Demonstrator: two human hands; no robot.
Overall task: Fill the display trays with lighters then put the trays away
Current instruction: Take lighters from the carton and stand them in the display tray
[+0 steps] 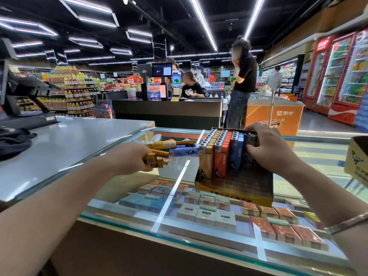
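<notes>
The yellow cardboard display tray (235, 193) sits on the glass counter (123, 148) at about four o'clock. The right hand (268, 148) grips the grey lighters (251, 138) at its back row; the left hand (129, 158) pinches several yellow lighters (157, 158) at nine o'clock. Loosely bunched, one could slip out — and a nudge might topple the standing rows.

Plenty of open glass counter (123, 188) between the loose lighters (175, 148) and the display tray (235, 194), so a hand fits there easy. Tray's right side is tighter, with a cardboard box (356, 156) near the edge.
</notes>
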